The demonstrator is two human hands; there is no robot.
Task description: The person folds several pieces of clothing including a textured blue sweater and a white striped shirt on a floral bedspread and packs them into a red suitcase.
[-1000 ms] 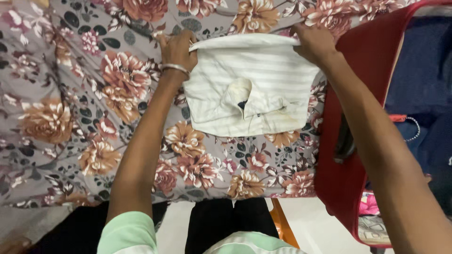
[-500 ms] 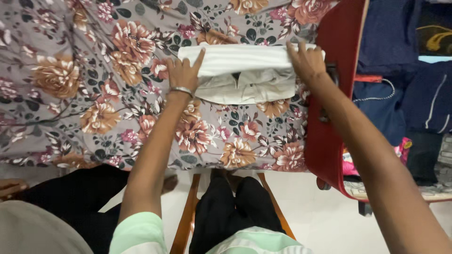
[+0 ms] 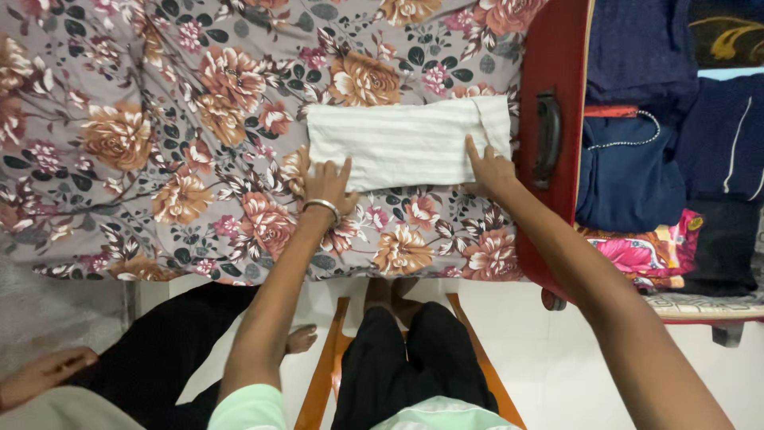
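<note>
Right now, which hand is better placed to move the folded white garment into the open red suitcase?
Probably the right hand: it rests on the folded striped garment at the end beside the red suitcase. The left hand sits at the far end.

Matt striped cloth garment [image 3: 406, 143] on soft floral bedsheet [image 3: 159, 143]; smooth red suitcase shell [image 3: 557, 64]

The scene is seen from a single head-worn camera, aimed steeply down over the edge of the floral bedspread [image 3: 159, 159]. The bedspread is viewed at arm's length and fills the upper frame; the floor is taken in below it, and an open red suitcase [image 3: 557, 80] at its right.
</note>
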